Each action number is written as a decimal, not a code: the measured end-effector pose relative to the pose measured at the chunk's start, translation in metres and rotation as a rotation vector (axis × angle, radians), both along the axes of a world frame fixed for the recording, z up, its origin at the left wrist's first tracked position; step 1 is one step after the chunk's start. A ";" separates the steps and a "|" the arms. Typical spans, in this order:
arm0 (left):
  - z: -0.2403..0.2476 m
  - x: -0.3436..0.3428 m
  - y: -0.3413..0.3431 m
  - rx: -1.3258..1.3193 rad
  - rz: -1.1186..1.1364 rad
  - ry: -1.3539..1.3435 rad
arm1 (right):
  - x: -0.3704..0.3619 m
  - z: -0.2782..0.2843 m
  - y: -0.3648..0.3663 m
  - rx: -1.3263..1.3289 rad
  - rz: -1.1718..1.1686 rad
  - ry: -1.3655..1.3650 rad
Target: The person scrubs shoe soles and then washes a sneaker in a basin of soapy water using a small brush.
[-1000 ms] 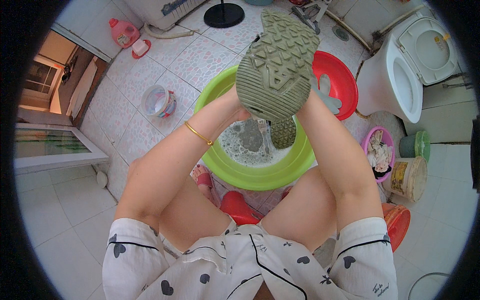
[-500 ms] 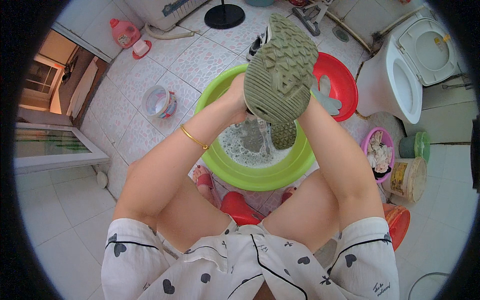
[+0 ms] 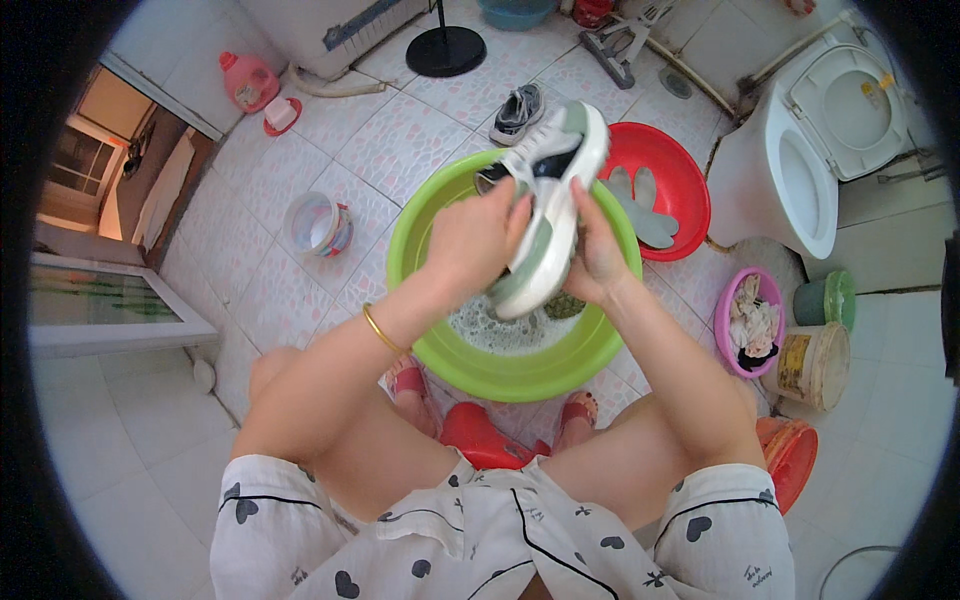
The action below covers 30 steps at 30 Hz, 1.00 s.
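A white, green and black sneaker is tilted above the basin, its side turned up toward me. My left hand is closed at the sneaker's lace side, fingers curled against it. Along the sole edge, my right hand grips the shoe, with the thumb on the side and the other fingers partly hidden beneath. Under my hands stands a lime-green basin of foamy, greyish water. The olive, patterned sole of another shoe shows in the water, partly covered by the held sneaker.
Behind the basin a grey shoe rests on the tiles. A red basin with grey-green gloves stands to the right, near the toilet. A small tub is at left; a pink basin of cloths is at right.
The sneaker has turned from sole-facing-me to side-up and come lower. My right hand, hidden behind it before, now shows on the sole edge. The view has shifted slightly.
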State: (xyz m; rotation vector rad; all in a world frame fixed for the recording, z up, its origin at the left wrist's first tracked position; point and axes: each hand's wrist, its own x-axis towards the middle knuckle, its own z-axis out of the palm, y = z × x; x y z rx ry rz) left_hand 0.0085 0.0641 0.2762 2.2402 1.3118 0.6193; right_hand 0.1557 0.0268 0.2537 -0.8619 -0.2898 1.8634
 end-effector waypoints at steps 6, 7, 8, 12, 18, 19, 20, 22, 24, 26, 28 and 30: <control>0.001 0.004 -0.034 -0.042 -0.211 -0.100 | 0.031 -0.020 -0.011 0.058 -0.067 0.105; -0.003 0.004 -0.035 -0.079 -0.215 -0.216 | 0.037 -0.025 -0.012 0.074 -0.075 0.133; -0.002 0.004 -0.033 -0.078 -0.215 -0.216 | 0.041 -0.027 -0.013 0.087 -0.081 0.163; 0.005 0.002 -0.026 -0.262 -0.102 -0.083 | 0.053 -0.038 -0.016 0.080 -0.132 0.178; 0.017 0.002 -0.016 -0.923 -0.227 0.016 | 0.063 -0.044 -0.017 0.157 -0.087 0.215; 0.012 0.001 -0.015 -0.926 -0.220 0.018 | 0.060 -0.041 -0.016 0.189 -0.077 0.228; 0.004 0.001 -0.015 -0.844 -0.247 0.044 | 0.057 -0.034 -0.015 0.222 -0.071 0.234; -0.005 0.000 -0.015 -0.762 -0.270 0.070 | 0.058 -0.038 -0.012 0.225 -0.038 0.161; -0.010 0.003 -0.017 -0.797 -0.301 0.061 | 0.066 -0.041 -0.012 0.230 -0.017 0.071; -0.012 0.005 -0.024 -0.937 -0.271 -0.058 | 0.066 -0.040 -0.011 0.241 0.008 0.100; -0.010 0.004 -0.030 -1.070 -0.230 -0.176 | 0.061 -0.029 -0.009 0.327 0.079 0.092; -0.007 0.002 -0.032 -1.322 -0.289 -0.450 | 0.046 -0.009 -0.008 0.328 0.115 0.160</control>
